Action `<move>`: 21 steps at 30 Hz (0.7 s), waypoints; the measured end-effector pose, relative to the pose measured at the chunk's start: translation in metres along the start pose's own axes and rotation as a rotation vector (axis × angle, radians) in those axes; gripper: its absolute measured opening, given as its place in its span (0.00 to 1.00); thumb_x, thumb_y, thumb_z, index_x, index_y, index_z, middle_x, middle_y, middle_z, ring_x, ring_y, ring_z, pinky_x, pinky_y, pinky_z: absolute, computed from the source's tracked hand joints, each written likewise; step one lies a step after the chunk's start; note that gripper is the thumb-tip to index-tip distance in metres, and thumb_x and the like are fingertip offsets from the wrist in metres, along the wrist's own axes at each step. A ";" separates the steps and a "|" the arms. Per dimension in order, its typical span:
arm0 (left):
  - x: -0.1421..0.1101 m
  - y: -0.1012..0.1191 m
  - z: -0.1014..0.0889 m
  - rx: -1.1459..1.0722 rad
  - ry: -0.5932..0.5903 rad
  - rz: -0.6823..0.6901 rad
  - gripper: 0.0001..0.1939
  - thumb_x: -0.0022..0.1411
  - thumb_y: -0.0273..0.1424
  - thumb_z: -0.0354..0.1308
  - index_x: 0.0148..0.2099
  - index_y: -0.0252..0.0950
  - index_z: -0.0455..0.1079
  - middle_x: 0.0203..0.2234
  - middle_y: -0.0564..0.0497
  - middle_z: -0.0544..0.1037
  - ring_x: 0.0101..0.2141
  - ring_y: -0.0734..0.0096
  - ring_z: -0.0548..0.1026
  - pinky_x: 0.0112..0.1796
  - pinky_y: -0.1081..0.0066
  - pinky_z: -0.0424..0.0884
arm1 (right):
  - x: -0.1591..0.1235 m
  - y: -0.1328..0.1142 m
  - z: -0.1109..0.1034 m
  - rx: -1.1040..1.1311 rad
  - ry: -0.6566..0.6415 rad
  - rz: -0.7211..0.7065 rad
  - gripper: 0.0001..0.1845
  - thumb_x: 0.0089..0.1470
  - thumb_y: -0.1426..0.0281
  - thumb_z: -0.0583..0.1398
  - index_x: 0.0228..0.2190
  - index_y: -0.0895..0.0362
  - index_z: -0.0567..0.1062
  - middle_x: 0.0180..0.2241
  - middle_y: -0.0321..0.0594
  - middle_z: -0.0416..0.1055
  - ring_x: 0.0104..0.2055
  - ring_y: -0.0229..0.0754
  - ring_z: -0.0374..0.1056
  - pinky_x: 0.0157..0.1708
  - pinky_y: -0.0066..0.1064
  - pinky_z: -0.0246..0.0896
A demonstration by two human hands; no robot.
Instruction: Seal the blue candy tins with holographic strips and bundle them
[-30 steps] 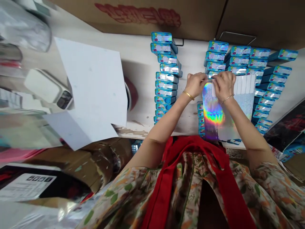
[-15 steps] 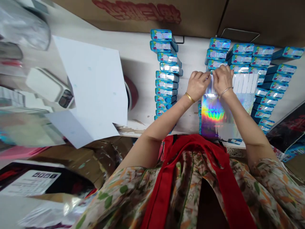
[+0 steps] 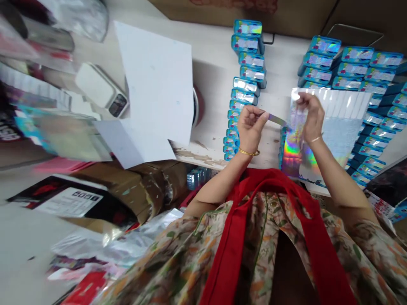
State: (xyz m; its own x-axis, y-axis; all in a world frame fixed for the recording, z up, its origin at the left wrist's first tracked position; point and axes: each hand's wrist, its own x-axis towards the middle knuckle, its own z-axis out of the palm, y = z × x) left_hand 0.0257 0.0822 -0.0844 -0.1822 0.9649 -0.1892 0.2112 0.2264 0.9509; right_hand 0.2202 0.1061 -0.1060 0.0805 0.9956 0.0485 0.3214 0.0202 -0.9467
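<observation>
Between thumb and fingers, my left hand (image 3: pixel 251 129) pinches one end of a narrow shiny sticker strip (image 3: pixel 276 119), which slants down to the right. My right hand (image 3: pixel 313 116) hovers over the holographic sticker sheet (image 3: pixel 333 137), its fingers curved and apart, with nothing seen in them. Along its upper part the sheet shows a row of pale strips; its lower left gleams in rainbow colours. It rests over several blue boxes (image 3: pixel 318 76) with shiny labels on their ends. To the left of the sheet stands a column of similar blue boxes (image 3: pixel 248 60), partly behind my left hand.
Large white sheets (image 3: pixel 155 84) lie over a round reddish container (image 3: pixel 199 106) on the left. Beyond them is a white device with a dark display (image 3: pixel 101 89). Brown cardboard (image 3: pixel 216 12) borders the far side. Opened cartons (image 3: pixel 146 190) stand below the table's left edge.
My left hand has moved away from the sheet, leftward and nearer my body, with the strip pinched in it. My right hand has come off the sheet's top edge and opened. The view has shifted.
</observation>
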 end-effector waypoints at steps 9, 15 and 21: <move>-0.027 -0.054 -0.057 -0.141 0.108 -0.212 0.20 0.59 0.48 0.67 0.35 0.41 0.65 0.29 0.55 0.74 0.31 0.74 0.74 0.38 0.71 0.72 | -0.079 -0.032 0.096 0.200 -0.156 0.392 0.27 0.59 0.42 0.58 0.26 0.52 0.70 0.25 0.32 0.66 0.30 0.38 0.61 0.37 0.35 0.60; 0.012 -0.074 -0.078 0.057 0.196 0.009 0.14 0.63 0.43 0.68 0.34 0.41 0.70 0.34 0.52 0.74 0.40 0.67 0.74 0.50 0.65 0.72 | -0.050 -0.011 0.127 0.071 -0.113 0.315 0.28 0.59 0.42 0.57 0.26 0.52 0.66 0.25 0.32 0.63 0.29 0.37 0.59 0.35 0.34 0.60; 0.040 -0.098 -0.073 0.220 0.229 -0.040 0.13 0.61 0.40 0.69 0.32 0.41 0.70 0.40 0.49 0.73 0.48 0.62 0.72 0.58 0.59 0.68 | -0.027 0.019 0.142 -0.096 -0.141 0.282 0.26 0.62 0.43 0.56 0.26 0.52 0.67 0.26 0.35 0.66 0.36 0.42 0.66 0.41 0.38 0.66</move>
State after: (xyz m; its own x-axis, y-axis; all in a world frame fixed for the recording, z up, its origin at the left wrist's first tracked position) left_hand -0.0728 0.0892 -0.1674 -0.4005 0.9053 -0.1417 0.3977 0.3110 0.8632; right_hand 0.0903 0.0923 -0.1707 0.0495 0.9638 -0.2619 0.3928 -0.2599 -0.8822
